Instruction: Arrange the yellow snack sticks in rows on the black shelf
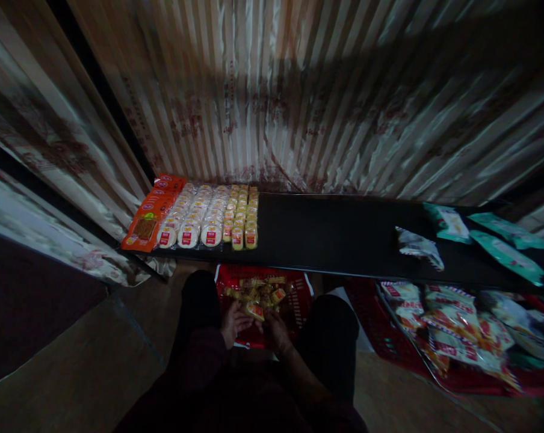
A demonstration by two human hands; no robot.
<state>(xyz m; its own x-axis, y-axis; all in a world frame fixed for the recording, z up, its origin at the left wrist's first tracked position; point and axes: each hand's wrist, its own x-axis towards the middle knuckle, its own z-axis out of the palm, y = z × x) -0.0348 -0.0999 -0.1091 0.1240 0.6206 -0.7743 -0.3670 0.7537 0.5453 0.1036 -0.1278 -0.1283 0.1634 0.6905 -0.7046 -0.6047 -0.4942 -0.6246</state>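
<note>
I look down at a red plastic basket [299, 304] on the floor between my knees, filled with several small yellow snack packets [258, 293]. My left hand [234, 323] and my right hand [274, 328] are both at the basket's near edge among the packets. Together they seem to grip one yellow packet [254, 311], fingers curled. The dim light hides the fingertips. Above the basket runs a black shelf [330, 234] with neat rows of round white packets [195, 219], yellow packets [242, 219] and orange packs [152, 216] at its left end.
A corrugated metal wall [276, 102] backs the shelf. On the shelf's right lie a crumpled silver bag [419, 246] and green packets [506, 252]. A second red basket [380, 331] holds white-and-red snack bags [457, 331] at lower right. The floor is bare at left.
</note>
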